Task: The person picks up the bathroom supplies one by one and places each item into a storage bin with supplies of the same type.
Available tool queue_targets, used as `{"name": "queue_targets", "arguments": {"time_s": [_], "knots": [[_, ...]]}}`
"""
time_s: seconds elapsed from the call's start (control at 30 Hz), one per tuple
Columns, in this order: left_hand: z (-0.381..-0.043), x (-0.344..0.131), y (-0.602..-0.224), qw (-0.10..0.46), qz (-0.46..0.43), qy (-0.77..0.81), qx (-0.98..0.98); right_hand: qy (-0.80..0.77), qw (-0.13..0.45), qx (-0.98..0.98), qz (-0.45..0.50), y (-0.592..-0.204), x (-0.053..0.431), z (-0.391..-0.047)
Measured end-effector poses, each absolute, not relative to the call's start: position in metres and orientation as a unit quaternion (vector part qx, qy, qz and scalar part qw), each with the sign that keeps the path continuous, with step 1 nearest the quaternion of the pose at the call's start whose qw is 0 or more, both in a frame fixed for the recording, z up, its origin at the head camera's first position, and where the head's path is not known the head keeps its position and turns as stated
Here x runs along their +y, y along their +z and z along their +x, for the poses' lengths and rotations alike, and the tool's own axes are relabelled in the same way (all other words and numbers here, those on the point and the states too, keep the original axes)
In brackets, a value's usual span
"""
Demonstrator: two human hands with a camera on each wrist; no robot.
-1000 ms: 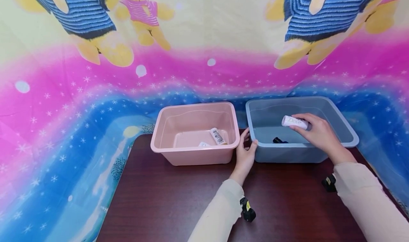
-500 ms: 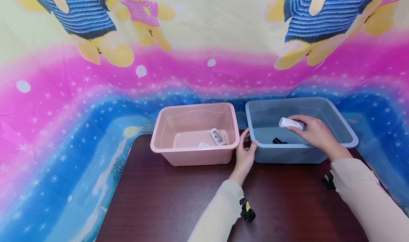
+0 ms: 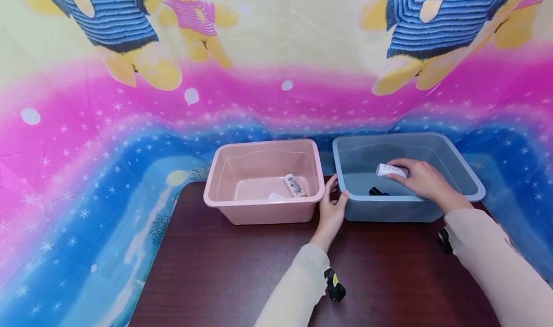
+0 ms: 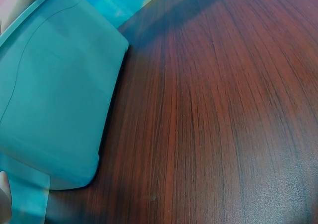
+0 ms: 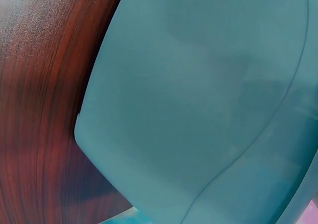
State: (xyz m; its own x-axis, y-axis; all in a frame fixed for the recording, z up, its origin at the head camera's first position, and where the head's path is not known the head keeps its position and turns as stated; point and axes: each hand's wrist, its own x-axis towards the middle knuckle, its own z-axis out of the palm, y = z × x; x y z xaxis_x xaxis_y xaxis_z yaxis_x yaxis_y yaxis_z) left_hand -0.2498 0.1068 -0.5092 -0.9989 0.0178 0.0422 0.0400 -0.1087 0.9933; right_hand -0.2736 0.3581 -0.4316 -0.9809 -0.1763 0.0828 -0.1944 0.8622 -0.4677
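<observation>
In the head view my right hand (image 3: 425, 180) grips a small white cylindrical Dove bottle (image 3: 390, 170), held on its side above the inside of the grey-blue plastic bin (image 3: 389, 211). Thumb and fingers are on opposite sides of the bottle. A dark bottle or cap (image 3: 378, 191) lies inside that bin, partly hidden by the front rim. My left hand (image 3: 331, 211) rests against the bin's front left corner, thumb and fingers spread around it. The left wrist view shows the bin's outer wall (image 4: 64, 85) and a fingertip (image 4: 4, 196) at the left edge. Neither hand's hold shows in the right wrist view.
A pink plastic bin (image 3: 263, 212) stands left of the blue one, a narrow gap between them. Inside it lie a white printed tube (image 3: 294, 185) and a partly hidden white item (image 3: 275, 195). Both bins stand on a dark wooden table (image 3: 233, 269), with a patterned cloth (image 3: 276, 101) behind.
My right hand has moved slightly left and down with the bottle, lower over the blue bin. The left hand and both bins have stayed in place.
</observation>
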Motion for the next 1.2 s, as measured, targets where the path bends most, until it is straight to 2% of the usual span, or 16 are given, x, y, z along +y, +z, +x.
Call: {"name": "queue_targets", "arguments": {"time_s": [0.43, 1.2], "knots": [[-0.249, 0.108, -0.510, 0.006, -0.013, -0.743, -0.669, 0.281, -0.031, -0.955, 0.085, -0.431, 0.359, -0.282], [-0.248, 0.106, -0.509, 0.015, -0.024, -0.740, -0.672, 0.313, -0.032, -0.946, 0.078, -0.444, 0.361, -0.296]]}}
